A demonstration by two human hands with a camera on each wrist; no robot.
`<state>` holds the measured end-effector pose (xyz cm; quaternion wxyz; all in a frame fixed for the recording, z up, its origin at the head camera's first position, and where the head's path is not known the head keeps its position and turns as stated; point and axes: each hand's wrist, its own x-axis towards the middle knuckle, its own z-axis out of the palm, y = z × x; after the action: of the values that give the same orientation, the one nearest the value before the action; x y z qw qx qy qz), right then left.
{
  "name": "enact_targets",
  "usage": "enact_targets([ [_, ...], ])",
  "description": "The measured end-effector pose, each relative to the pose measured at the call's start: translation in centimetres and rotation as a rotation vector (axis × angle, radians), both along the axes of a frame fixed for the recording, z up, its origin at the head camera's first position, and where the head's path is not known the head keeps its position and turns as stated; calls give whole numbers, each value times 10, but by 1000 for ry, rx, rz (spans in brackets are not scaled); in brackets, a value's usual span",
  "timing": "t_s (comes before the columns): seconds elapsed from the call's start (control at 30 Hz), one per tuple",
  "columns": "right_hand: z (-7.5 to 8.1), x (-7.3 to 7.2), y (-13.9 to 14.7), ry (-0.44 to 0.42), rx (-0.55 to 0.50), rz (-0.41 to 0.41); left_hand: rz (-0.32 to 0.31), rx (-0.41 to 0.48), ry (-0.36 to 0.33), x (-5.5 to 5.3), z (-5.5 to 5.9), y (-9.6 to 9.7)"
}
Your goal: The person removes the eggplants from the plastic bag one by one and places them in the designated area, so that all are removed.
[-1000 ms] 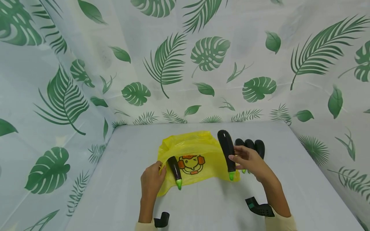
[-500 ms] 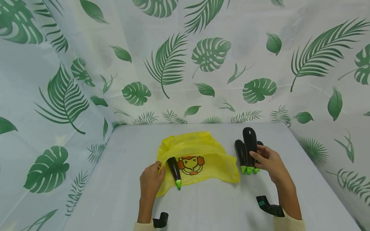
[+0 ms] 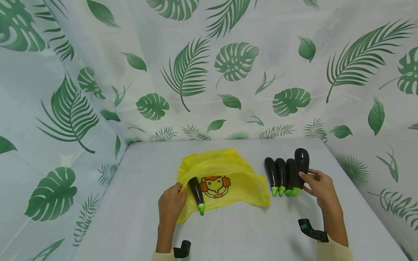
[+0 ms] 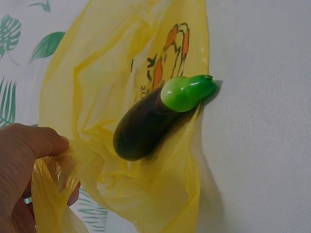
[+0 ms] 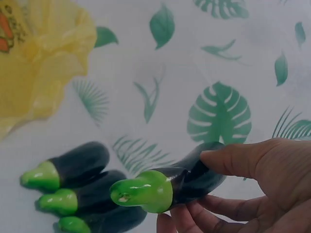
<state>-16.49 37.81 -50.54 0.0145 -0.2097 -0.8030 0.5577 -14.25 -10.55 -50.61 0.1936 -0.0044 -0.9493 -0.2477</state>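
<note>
My right hand (image 3: 321,185) pinches a dark eggplant (image 3: 302,165) with a green stem end, at the right end of a row. Three other eggplants (image 3: 281,174) lie side by side just left of it, stems toward me. In the right wrist view, thumb and fingers grip the held eggplant (image 5: 194,179) above its neighbours. My left hand (image 3: 172,201) holds the edge of a yellow plastic bag (image 3: 238,190) by its left corner. One more eggplant (image 4: 146,126) lies on the bag near that hand, its green stem pointing toward me.
A white table (image 3: 228,232) carries everything. Behind it hangs a white cloth (image 3: 196,127) printed with green leaves, which also runs along both sides. A black wrist device (image 3: 312,231) sits at my right sleeve, another black device (image 3: 183,249) at the left.
My right hand has carried its eggplant rightward, from above the bag's right side, past the row, to the row's right end. The left hand stays at the bag's edge.
</note>
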Motion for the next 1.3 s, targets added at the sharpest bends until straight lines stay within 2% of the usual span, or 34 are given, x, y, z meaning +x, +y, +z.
enact_targets([
  [0.1,16,8,-12,-35,-22,-55,2,0,4,0,0,0],
  [0.17,24,13,-18,-53,-21,-59,0,-4,7,1,0,-1],
  [0.33,17,16,-12,-83,-32,-75,1,-10,-5,1,0,-1],
  [0.57,-37,-6,24,-95,-116,-111,5,-1,-18,1,-2,-2],
  [0.67,-34,-9,23,-120,-107,-135,4,1,-10,1,-2,-2],
  [0.83,-11,-2,5,-153,-63,-152,10,-9,-5,1,-2,-2],
  [0.93,-5,-1,0,-173,-61,-158,10,-15,-2,1,-2,-2],
  [1.3,-11,-5,-1,-165,-6,-176,-2,-18,6,1,-1,-2],
])
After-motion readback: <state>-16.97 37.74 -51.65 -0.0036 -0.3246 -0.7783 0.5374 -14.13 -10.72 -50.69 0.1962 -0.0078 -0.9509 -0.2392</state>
